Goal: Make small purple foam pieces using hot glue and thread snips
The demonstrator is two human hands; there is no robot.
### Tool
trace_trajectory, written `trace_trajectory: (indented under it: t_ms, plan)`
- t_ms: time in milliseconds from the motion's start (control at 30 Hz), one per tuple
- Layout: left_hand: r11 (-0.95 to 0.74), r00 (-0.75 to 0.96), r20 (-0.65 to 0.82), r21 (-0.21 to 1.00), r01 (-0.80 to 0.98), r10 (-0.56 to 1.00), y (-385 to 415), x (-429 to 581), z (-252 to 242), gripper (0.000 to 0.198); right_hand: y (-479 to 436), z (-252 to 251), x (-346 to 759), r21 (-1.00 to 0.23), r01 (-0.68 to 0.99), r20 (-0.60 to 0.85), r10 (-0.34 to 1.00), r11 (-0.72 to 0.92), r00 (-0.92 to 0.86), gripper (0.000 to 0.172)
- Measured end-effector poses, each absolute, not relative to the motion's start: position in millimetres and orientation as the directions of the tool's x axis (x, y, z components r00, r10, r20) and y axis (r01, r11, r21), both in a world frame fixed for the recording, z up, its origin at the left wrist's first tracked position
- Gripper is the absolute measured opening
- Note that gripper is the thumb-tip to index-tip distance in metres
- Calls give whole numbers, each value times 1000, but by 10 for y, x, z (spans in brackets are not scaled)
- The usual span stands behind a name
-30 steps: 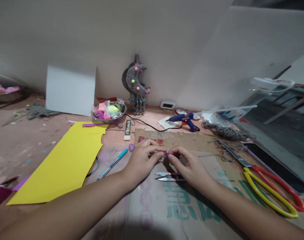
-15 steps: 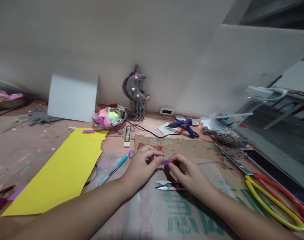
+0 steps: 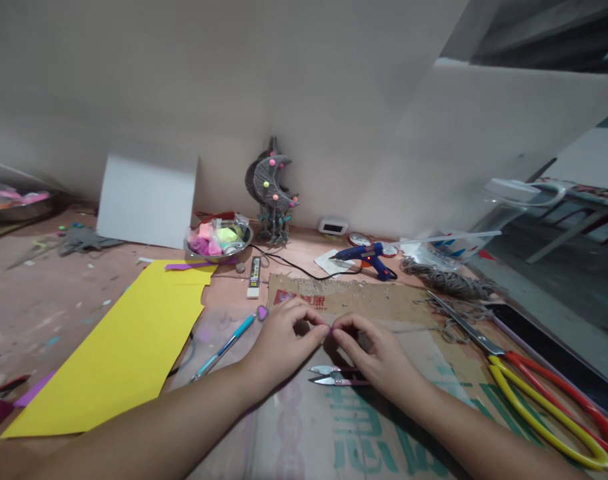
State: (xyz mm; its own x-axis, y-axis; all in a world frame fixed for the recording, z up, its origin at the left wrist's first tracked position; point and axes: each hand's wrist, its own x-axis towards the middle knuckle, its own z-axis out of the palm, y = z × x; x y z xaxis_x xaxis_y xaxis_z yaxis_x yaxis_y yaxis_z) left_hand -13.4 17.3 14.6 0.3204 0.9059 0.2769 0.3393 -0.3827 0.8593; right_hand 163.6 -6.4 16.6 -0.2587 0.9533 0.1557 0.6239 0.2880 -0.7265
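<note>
My left hand point(image 3: 291, 337) and my right hand point(image 3: 371, 347) meet fingertip to fingertip over the cardboard. Both pinch a tiny purple piece point(image 3: 331, 331), mostly hidden by the fingers; its exact kind I cannot make out. Thread snips point(image 3: 334, 376) lie just below, their handle end partly under my right hand. Left of my left hand rests a blue mechanical pencil point(image 3: 227, 347), with a small purple heart-shaped piece point(image 3: 262, 312) at its upper end.
Yellow paper point(image 3: 119, 353) lies at left. Behind are a metal bowl of colored clay point(image 3: 219, 241), a moon ornament point(image 3: 273, 183) and a blue glue gun point(image 3: 367, 257). Gray yarn point(image 3: 447, 279), large scissors point(image 3: 549, 400) and a phone point(image 3: 559, 353) are at right.
My fingertips have drawn closer together, so less of the purple piece shows between them. The view has shifted slightly; the other things stay in place.
</note>
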Motion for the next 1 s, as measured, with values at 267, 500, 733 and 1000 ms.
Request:
trace_trajectory:
  t_ms: [267,500,733,1000]
  plan:
    - [-381,396,262,888,259,880,193,-158,106,17,-61,214,1655,-731,620,186,957,285,-221,19]
    - [-206,234,167,967,152,958,226,-170,44,29,-57,213,1663,-757,600,168,964,260,-206,18]
    - [-180,231,121,949,258,966,225,-155,117,18,-42,217,1659,-783,576,137,969,233,-207,17]
    - [-262,294,192,940,218,936,194,-162,89,22,-42,193,1674,-805,552,102,968,217,-231,17]
